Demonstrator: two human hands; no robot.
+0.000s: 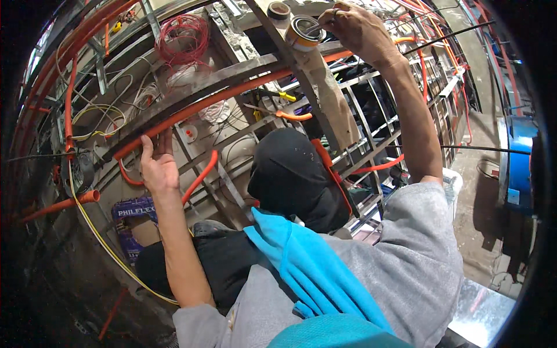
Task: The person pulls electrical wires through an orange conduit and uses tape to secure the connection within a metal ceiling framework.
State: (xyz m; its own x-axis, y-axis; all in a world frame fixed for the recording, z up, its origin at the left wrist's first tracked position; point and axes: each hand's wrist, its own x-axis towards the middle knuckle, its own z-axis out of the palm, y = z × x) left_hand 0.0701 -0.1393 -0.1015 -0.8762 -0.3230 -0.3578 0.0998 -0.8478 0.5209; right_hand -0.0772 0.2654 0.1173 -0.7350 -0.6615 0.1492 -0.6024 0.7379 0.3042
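My left hand [162,165] reaches up to a long orange pipe [197,105] beside a dark metal rail, thumb and fingertips against the pipe near its bent left end. At the upper right, my right hand [345,26] pinches a thin applicator handle [313,29] dipped into an open small can with a yellow label [301,43], which stands on a pale beam. A tape roll [278,10] lies just behind the can.
Metal framing [357,98], coiled red wire [183,37] and orange conduits [200,174] surround my hands. Below are my black-clad knee [293,180], a hanging turquoise cloth [307,272] and a blue box [132,229]. A blue cylinder [518,162] stands at the right.
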